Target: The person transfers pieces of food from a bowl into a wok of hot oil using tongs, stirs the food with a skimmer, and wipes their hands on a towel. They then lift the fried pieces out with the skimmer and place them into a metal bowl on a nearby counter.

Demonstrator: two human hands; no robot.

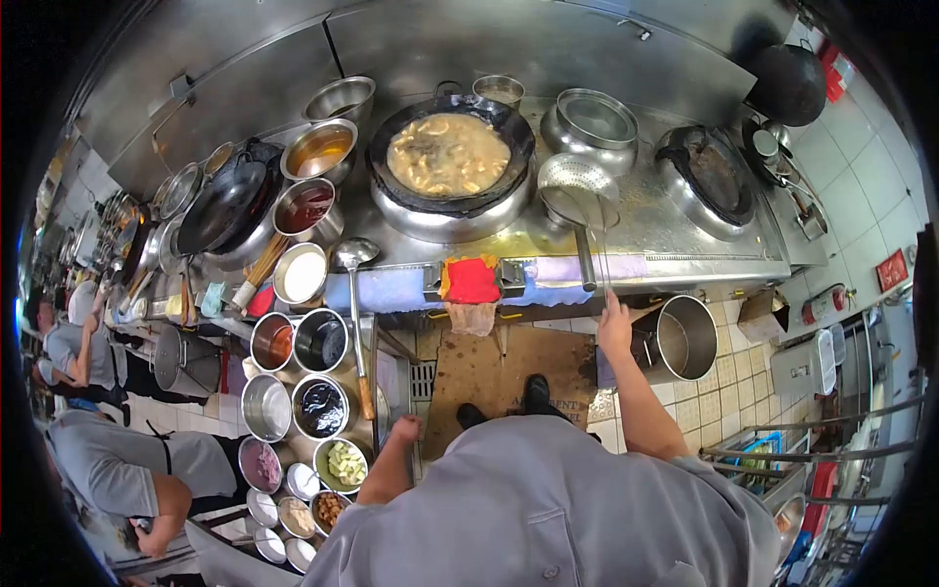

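Note:
My right hand (614, 325) is closed around the thin handle of a wire strainer (599, 210). Its mesh head overlaps a perforated ladle (577, 176) at the stove's edge. My left hand (407, 428) hangs low with curled fingers and nothing visible in it, a little right of the wooden handle of a metal ladle (356, 252). Ahead, a large black wok (380, 161) on a burner holds pale brown liquid with pieces of food (448, 155).
To the left stand pots of sauces (320, 150) and several bowls of ingredients (342, 464). A tall metal pot (687, 338) is at the right below the counter. Red and yellow cloths (471, 282) lie on the front edge. Co-workers (137, 460) stand at the left.

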